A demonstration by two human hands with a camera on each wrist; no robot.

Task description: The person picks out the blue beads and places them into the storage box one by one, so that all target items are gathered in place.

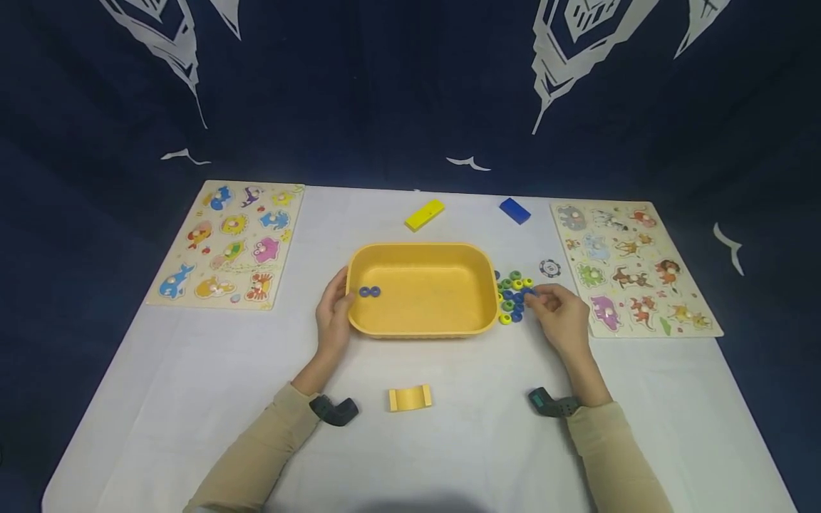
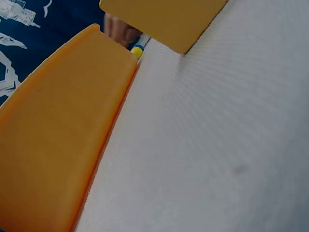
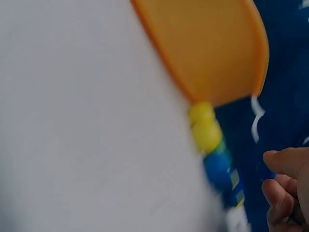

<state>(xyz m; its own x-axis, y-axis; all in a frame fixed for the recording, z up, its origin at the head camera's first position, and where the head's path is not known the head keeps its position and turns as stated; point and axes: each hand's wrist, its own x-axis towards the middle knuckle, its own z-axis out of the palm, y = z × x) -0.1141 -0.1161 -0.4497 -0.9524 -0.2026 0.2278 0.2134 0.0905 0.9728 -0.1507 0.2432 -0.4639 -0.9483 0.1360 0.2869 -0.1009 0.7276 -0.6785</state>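
A yellow plastic tray (image 1: 423, 299) sits mid-table with two blue beads (image 1: 370, 291) inside, near its left end. My left hand (image 1: 333, 317) holds the tray by its left side, thumb at the rim; the left wrist view shows the tray wall (image 2: 63, 125) but not this hand. Against the tray's right end lies a cluster of blue, green and yellow beads (image 1: 507, 305). Over its right edge, my right hand (image 1: 560, 313) pinches a blue bead (image 3: 265, 171) between thumb and finger, the bead partly hidden by the fingertips.
Animal puzzle boards lie at the left (image 1: 244, 246) and right (image 1: 631, 267). Behind the tray are a yellow block (image 1: 425, 214) and a blue block (image 1: 515, 211). A poker chip (image 1: 549, 268) lies beyond the right hand. Nearer me is a curved yellow block (image 1: 410, 398).
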